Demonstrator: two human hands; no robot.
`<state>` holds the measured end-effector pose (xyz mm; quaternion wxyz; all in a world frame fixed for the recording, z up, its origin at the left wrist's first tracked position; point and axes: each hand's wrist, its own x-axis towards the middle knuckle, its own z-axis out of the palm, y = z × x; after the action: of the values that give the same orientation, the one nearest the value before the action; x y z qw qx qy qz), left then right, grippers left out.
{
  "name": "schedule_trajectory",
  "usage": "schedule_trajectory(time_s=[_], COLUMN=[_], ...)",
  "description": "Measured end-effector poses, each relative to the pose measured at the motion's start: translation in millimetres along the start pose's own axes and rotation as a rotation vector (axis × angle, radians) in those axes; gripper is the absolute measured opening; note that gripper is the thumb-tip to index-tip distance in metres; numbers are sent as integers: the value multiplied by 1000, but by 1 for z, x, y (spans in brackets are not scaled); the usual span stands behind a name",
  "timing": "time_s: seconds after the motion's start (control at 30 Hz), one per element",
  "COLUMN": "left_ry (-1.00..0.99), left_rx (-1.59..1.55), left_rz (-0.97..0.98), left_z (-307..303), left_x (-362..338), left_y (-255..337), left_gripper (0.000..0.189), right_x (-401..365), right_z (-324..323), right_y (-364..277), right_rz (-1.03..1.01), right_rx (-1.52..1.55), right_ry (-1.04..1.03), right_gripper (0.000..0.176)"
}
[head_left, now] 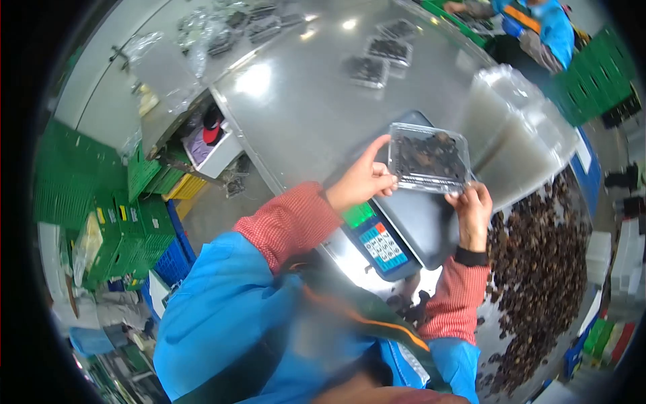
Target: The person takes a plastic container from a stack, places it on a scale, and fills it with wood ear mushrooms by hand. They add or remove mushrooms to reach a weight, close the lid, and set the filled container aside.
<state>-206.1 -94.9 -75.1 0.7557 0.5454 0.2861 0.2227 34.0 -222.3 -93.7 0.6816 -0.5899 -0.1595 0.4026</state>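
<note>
Left hand (360, 182) and right hand (474, 210) are both clamped on opposite edges of a clear tray (429, 158) of dark mushrooms, held just above the scale (417, 222). Best kept level, fingers on the rim only, so nothing spills. A loose mushroom pile (538, 269) lies right, empty trays (518, 135) crowd just behind, filled trays (377, 60) sit further up the counter (296, 114), and a co-worker (548, 27) is at the far end.

Steel table (296, 101) (glare-lit), green crates (145, 229) stacked on grey floor (215, 210).
</note>
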Motion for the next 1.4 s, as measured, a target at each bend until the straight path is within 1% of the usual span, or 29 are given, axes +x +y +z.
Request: schedule_trajectory(time_s=[0.03, 0.13, 0.17, 0.2, 0.23, 0.27, 0.33, 0.37, 0.4, 0.43, 0.47, 0.5, 0.53, 0.57, 0.6, 0.67, 0.8, 0.87, 0.9, 0.97, 1.0, 1.03, 1.07, 1.13, 1.17, 1.27, 1.3, 1.33, 1.4], left_ry=[0, 251, 130, 74, 17, -42, 80, 138, 237, 334, 428, 448, 495, 533, 566, 536, 431, 427, 423, 392, 433, 470, 502, 348, 263, 111, 71, 18, -91], left_rx=[129, 113, 67, -10, -87, -168, -287, -350, -350, -349, -348, -233, -189, -140, -88, -160, -380, -295, -252, -158, -23, 113, 248, 239, 230, 202, 185, 188, 187], left_rz=[125, -17, -125, -117, -108, -101, -91, -91, -87, -87, -88, -136, -225, -320, -414, -377, -274, -228, -204, -186, -185, -183, -175, -75, -29, 6, 33, 98, 218], left_z=[-17, -53, -62, -74, -88, -102, -141, -158, -172, -184, -192, -194, -204, -218, -226, -223, -214, -208, -201, -184, -183, -183, -179, -160, -148, -108, -96, -88, -73], left_x=[-2, 3, 0, 3, 8, 12, 24, 29, 35, 42, 47, 51, 64, 85, 105, 141, 214, 236, 242, 246, 254, 264, 270, 243, 223, 169, 152, 138, 112], left_y=[0, 37, 50, 53, 49, 44, 34, 28, 21, 14, 11, 11, -3, -28, -48, -64, -73, -64, -55, -35, -40, -49, -55, -43, -33, 2, 11, 17, 23], left_gripper=[84, 78, 70, 66, 62, 58, 51, 48, 48, 48, 48, 53, 54, 55, 56, 57, 58, 60, 61, 69, 71, 73, 75, 76, 76, 66, 62, 62, 62], right_x=[1, 5, 8, 11, 14, 15, 18, 19, 10, 10, 16, 21, 26, 29, 37, 53, 68, 58, 58, 62, 65, 68, 71, 71, 70, 63, 62, 56, 42], right_z=[4, 33, 45, 58, 70, 77, 88, 85, 88, 84, 74, 64, 59, 59, 54, 35, 1, 1, -4, -11, -13, -14, -14, -8, -3, 6, 6, 13, 21], right_y=[-5, -12, -10, -9, -10, -12, -17, -23, -42, -52, -66, -83, -96, -117, -130, -151, -160, -173, -173, -176, -177, -175, -174, -173, -173, -178, -177, -177, -166], right_rz=[13, 44, 53, 59, 21, -116, -399, -500, -637, -770, -912, -1094, -1131, -1306, -1326, -1357, -915, -676, -768, -791, -799, -912, -930, -985, -959, -1029, -1033, -1106, -1150], right_rx=[23, 12, -34, -81, -167, -319, -615, -645, -846, -920, -1094, -1306, -1444, -1644, -1766, -2015, -2048, -2027, -1996, -1974, -1963, -1889, -1851, -1832, -1812, -1723, -1813, -1818, -1884], right_ry=[-55, -204, -254, -301, -304, -283, -228, -199, -86, 25, 93, 186, 343, 477, 510, 573, 324, 267, 258, 249, 242, 224, 221, 220, 229, 243, 323, 367, 355], right_gripper=[10, 11, 11, 11, 19, 21, 27, 32, 31, 33, 37, 43, 48, 49, 47, 44, 25, 18, 14, 14, 14, 15, 16, 19, 22, 22, 21, 20, 14])
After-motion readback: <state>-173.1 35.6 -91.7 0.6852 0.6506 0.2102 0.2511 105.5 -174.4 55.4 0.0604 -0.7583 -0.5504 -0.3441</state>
